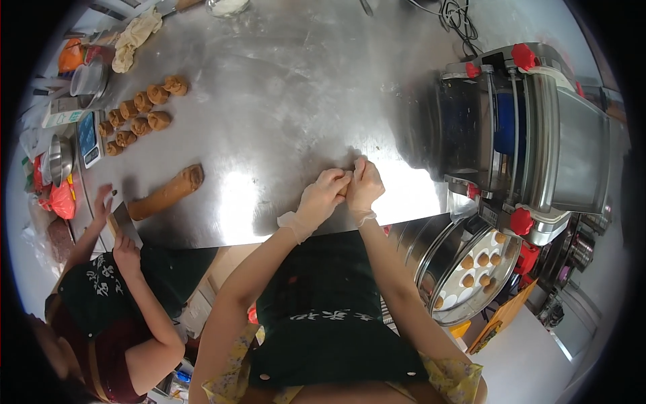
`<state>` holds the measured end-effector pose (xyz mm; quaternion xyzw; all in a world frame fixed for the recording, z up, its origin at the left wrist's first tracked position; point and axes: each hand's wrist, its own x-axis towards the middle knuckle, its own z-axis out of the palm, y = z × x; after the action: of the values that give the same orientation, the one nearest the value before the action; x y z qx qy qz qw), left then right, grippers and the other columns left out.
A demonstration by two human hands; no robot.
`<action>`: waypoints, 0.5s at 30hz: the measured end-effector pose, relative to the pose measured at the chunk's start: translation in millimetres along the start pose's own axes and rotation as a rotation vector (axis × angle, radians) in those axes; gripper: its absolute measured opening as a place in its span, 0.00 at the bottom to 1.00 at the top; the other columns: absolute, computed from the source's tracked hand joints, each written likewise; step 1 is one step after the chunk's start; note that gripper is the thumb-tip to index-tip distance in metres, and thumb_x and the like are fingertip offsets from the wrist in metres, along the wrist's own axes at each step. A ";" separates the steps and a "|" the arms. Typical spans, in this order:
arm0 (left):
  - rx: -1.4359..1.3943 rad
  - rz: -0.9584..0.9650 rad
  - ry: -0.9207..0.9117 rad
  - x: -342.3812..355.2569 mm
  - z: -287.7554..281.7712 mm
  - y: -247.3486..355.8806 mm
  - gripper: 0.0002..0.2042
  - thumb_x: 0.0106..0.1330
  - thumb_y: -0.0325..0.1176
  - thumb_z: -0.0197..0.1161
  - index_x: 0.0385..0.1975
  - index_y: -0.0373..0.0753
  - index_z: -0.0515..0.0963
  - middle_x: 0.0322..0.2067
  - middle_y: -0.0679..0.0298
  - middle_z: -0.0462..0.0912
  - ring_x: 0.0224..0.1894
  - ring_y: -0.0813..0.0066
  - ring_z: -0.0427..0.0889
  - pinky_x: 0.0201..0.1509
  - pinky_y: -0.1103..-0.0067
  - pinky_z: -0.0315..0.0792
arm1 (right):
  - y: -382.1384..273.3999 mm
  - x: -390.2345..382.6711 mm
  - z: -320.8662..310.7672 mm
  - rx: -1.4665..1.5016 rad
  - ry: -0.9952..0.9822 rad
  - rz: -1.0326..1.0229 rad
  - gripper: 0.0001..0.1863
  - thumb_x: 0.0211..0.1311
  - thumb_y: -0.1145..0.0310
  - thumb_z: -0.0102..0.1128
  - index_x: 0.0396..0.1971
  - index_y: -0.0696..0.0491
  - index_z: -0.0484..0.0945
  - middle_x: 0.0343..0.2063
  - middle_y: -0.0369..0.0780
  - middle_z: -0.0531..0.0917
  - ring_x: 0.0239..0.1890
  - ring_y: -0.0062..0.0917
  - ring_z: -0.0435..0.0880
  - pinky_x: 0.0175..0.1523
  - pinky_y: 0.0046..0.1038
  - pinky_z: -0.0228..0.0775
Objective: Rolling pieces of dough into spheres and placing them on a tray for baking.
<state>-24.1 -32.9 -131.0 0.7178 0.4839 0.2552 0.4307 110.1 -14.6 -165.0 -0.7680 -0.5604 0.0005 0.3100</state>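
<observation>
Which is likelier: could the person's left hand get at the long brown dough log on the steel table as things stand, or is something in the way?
Probably yes: bare steel table lies between the left hand and the dough log. The hand is occupied, though, pinching a small dough piece with the right hand.

The flat metal table [282, 101] was shiny silver. At ten o'clock sat small round brown dough balls [138, 114]. At three o'clock, the grey metal machine [538, 135] had round red knobs [523, 55].

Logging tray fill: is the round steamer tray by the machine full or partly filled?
Partly filled. The round tray holds a few dough balls at its far side; the near white liner shows bare.
</observation>
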 end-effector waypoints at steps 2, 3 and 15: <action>-0.049 -0.107 0.031 8.9 -0.4 1.0 0.25 0.52 0.25 0.71 0.53 0.40 0.76 0.53 0.63 0.74 0.51 0.59 0.79 0.49 0.70 0.78 | 2.9 -0.9 0.0 -0.022 0.080 -0.067 0.17 0.68 0.60 0.59 0.20 0.52 0.78 0.12 0.41 0.78 0.13 0.37 0.77 0.20 0.36 0.69; -0.094 -0.221 0.071 12.8 -1.9 1.0 0.24 0.51 0.25 0.71 0.52 0.40 0.76 0.52 0.64 0.74 0.51 0.60 0.78 0.49 0.70 0.78 | 0.5 0.4 -0.2 -0.055 0.009 -0.021 0.17 0.68 0.60 0.59 0.20 0.52 0.78 0.13 0.41 0.78 0.13 0.38 0.77 0.21 0.36 0.69; -0.020 -0.037 -0.021 0.2 -3.8 -5.1 0.26 0.52 0.27 0.71 0.54 0.43 0.76 0.52 0.66 0.74 0.52 0.62 0.76 0.49 0.71 0.78 | -4.4 -16.9 -16.9 -0.063 -0.052 0.104 0.19 0.68 0.59 0.57 0.19 0.53 0.77 0.14 0.43 0.78 0.15 0.38 0.77 0.23 0.37 0.69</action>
<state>-29.5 -30.5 -133.5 0.7072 0.4899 0.2446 0.4473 106.0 -36.4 -155.2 -0.8053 -0.5271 0.0189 0.2708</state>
